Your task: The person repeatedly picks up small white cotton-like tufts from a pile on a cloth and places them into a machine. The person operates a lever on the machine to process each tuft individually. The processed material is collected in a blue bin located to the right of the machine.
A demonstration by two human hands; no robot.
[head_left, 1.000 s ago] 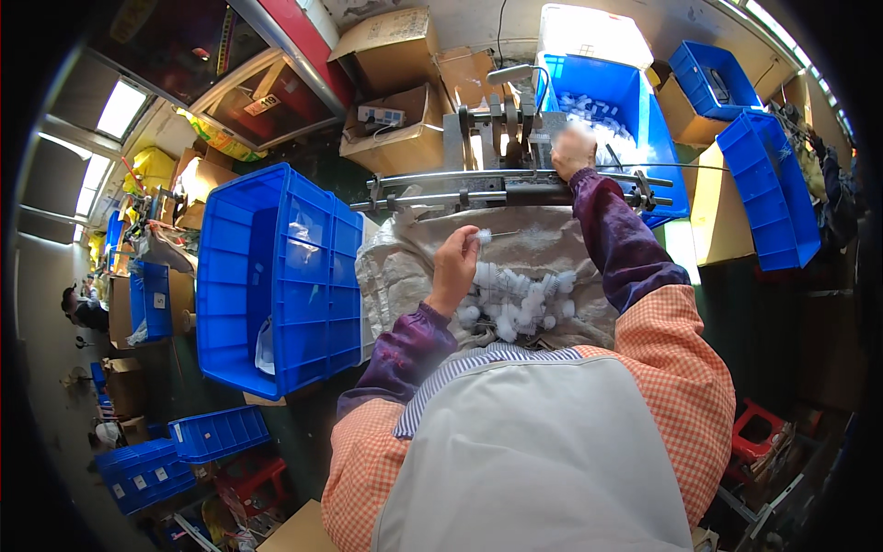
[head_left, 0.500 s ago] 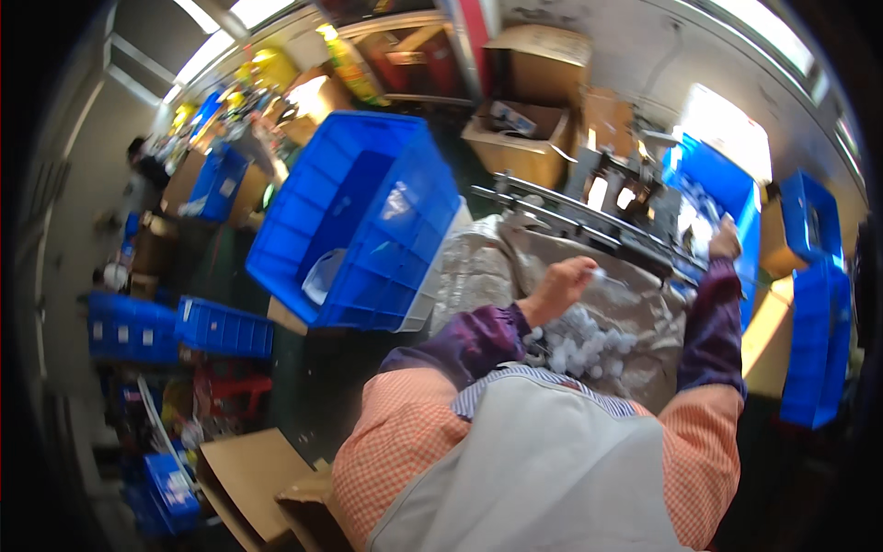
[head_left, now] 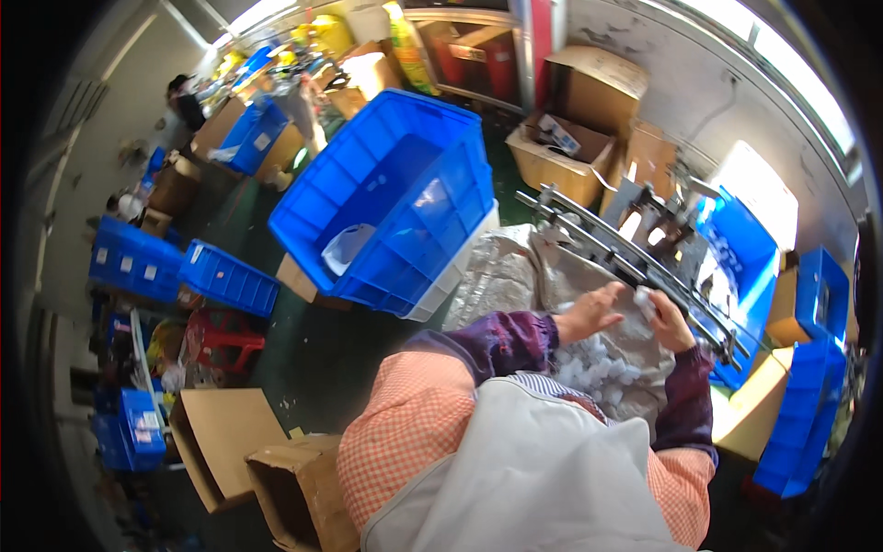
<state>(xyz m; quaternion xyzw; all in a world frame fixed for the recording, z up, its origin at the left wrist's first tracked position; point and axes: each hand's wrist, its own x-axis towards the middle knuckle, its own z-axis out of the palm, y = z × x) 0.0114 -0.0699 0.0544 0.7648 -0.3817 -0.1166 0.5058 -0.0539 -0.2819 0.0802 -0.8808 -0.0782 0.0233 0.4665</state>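
Observation:
In front of my chest my left hand (head_left: pixel 590 315) is held over the sacking, its fingers stretched out with nothing visible in them. Close by on the right, my right hand (head_left: pixel 671 326) pinches a small white translucent piece (head_left: pixel 643 299); its exact kind is too small to tell. Below both hands, a heap of similar white pieces (head_left: pixel 598 370) lies on the pale woven sacking (head_left: pixel 497 269) across my lap. Just beyond my fingers runs a metal bench machine with long rods (head_left: pixel 614 247).
A large blue crate (head_left: pixel 451 221) stands tilted to the left. Behind the machine is a blue bin (head_left: pixel 756 241) with pale pieces inside. Open cardboard boxes (head_left: pixel 563 166) sit by the wall, and another box (head_left: pixel 294 488) is near my left elbow. Blue crates (head_left: pixel 802 419) stand at far right.
My right hand has come back from the blue bin to beside my left hand and now holds a white piece. The left hand's fingers have straightened. The whole view has shifted.

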